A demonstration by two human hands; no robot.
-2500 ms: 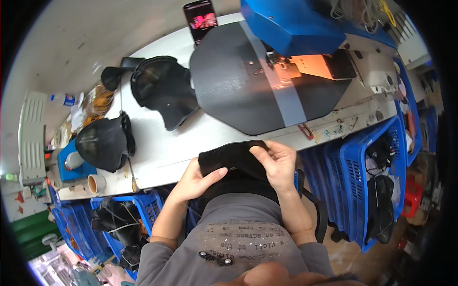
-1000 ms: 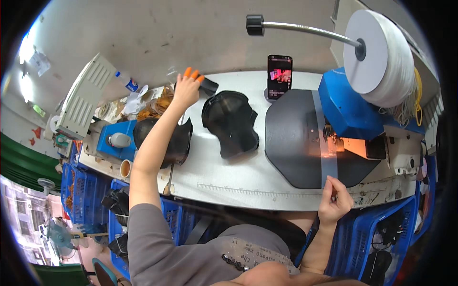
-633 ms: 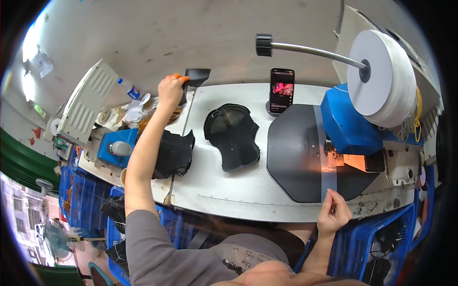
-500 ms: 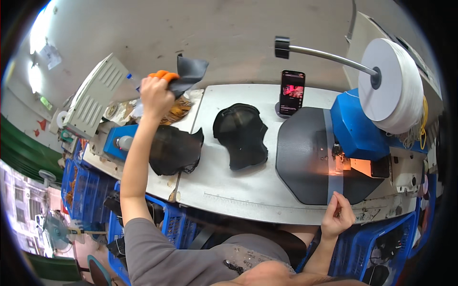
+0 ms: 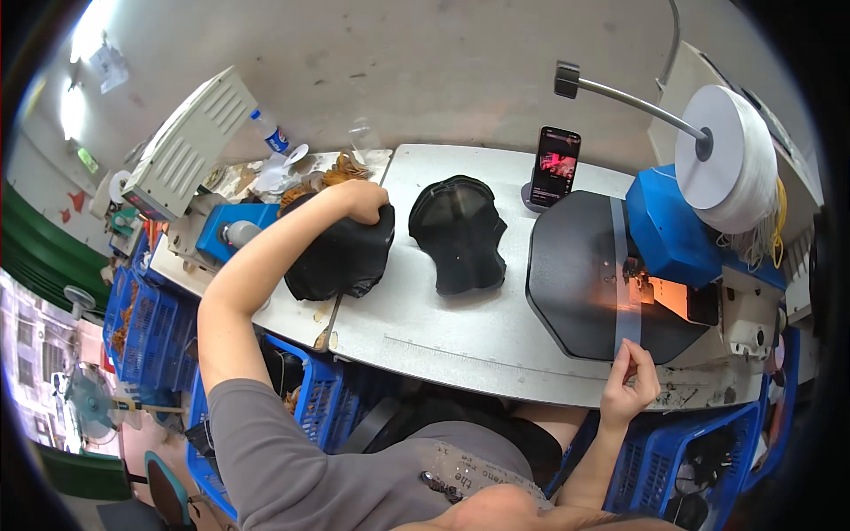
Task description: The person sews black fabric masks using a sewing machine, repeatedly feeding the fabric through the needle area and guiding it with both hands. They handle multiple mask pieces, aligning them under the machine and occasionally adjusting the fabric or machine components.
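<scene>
My left hand (image 5: 365,202) reaches across to the left pile of black, sheet-like pieces (image 5: 341,252). Its fingers are curled over the pile's upper right edge, closed on a black piece; the fingertips are mostly hidden. A second pile of black curved pieces (image 5: 459,234) lies to its right. My right hand (image 5: 631,385) pinches the near end of a pale grey strip (image 5: 628,323) between thumb and fingers. That strip runs over a dark eight-sided plate (image 5: 571,265) and passes beside the lit needle area of a blue sewing machine (image 5: 668,230).
A phone (image 5: 556,166) stands upright behind the plate. Above the machine hangs a large white spool (image 5: 730,159) beside a metal arm. Another blue machine (image 5: 232,232), a bottle (image 5: 270,133) and brown scraps (image 5: 341,170) are at left. Blue crates (image 5: 323,398) stand below the table (image 5: 425,350).
My left hand has come down and right from above the back left, bringing a dark flexible piece to the left pile. My right hand still pinches the strip. The whole view has shifted slightly.
</scene>
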